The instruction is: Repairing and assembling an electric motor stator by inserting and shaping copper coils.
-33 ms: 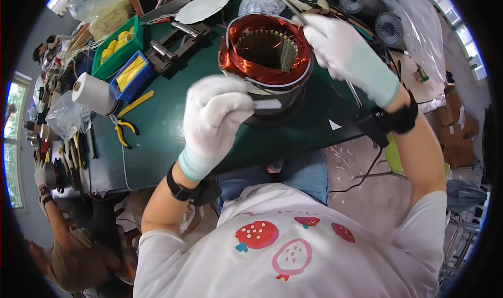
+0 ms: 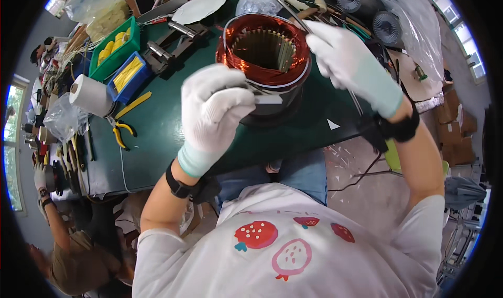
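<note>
Left hand rose slightly; shirt lettering is illegible.

Through the head camera I see a motor-winding workshop: on the green worktable, a copper-wound stator stands at my 12 o'clock, yellow-handled pliers at 9, a green parts bin at 10. Cardboard boxes are stacked at 3; a gloved co-worker is at 8.

Daylight glows through a tall, pale-framed glass window in the plain grey wall at left and through glass panes at upper right. A broad workbench with a flat, dark green top stands over a littered grey floor; brown cardboard boxes are piled at right.
</note>
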`<state>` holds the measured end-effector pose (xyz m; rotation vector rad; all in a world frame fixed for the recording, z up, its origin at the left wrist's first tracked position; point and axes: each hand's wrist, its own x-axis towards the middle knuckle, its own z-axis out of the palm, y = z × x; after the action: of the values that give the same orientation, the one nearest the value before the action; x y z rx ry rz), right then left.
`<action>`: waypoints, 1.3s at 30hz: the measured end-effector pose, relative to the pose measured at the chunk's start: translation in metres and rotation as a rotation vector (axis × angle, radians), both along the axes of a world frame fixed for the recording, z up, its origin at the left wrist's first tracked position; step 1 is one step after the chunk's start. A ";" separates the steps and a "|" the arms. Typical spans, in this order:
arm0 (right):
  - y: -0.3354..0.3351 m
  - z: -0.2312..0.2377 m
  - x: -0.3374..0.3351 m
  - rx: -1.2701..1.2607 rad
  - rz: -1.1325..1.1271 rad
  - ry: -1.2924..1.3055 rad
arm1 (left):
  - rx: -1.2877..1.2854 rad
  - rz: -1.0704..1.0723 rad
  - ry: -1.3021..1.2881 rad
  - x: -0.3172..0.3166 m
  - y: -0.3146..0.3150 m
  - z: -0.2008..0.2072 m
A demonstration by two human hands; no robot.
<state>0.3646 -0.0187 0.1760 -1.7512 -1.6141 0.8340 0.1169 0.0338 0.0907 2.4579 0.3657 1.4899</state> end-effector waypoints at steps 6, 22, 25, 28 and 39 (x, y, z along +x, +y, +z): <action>-0.127 -0.022 -0.007 0.077 -0.062 -0.089 | 0.152 0.103 0.198 -0.007 0.028 -0.005; -0.144 -0.012 0.010 -0.062 0.352 -0.560 | 0.230 0.027 0.264 0.032 0.022 -0.002; -0.150 -0.019 0.017 0.006 0.421 -0.570 | 0.199 0.051 0.245 0.043 0.018 -0.006; -0.147 -0.021 0.021 0.034 0.404 -0.566 | 0.198 0.090 0.263 0.048 0.014 -0.004; -0.116 -0.033 0.036 0.081 0.467 -0.619 | 0.212 0.115 0.229 0.057 0.010 -0.015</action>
<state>0.4005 -0.1349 0.1430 -1.6907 -2.4892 0.4158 0.1735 0.0440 0.0758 2.8316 0.4176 1.3532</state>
